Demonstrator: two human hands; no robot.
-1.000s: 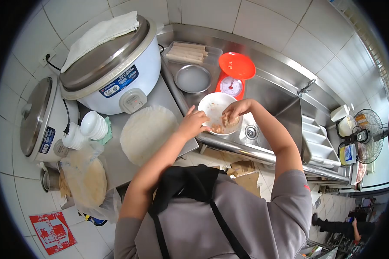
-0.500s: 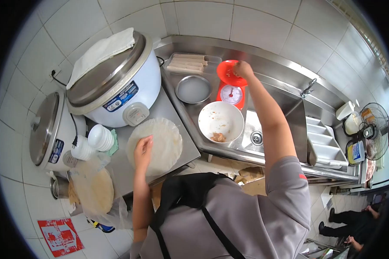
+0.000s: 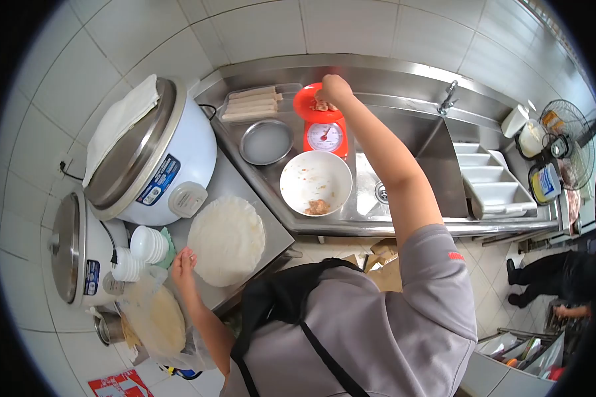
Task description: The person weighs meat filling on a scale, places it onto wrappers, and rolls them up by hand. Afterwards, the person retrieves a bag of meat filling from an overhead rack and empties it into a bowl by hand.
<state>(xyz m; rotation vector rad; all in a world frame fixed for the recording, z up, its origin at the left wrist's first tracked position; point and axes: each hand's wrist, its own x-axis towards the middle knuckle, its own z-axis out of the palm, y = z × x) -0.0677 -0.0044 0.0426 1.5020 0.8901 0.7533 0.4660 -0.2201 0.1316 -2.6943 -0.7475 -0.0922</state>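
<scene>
Left hand (image 3: pixel 184 262) shifted nearer white bowls (image 3: pixel 148 245), right hand (image 3: pixel 335 90) partly hidden

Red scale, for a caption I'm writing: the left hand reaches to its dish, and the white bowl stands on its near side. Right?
One slip: in the head view, the right hand reaches to the dish of the red scale; the left hand is by the pale round sheet. The white bowl does stand on the scale's near side.

bright even indoor light, glare on steel, curved fisheye distortion, black corners
</scene>
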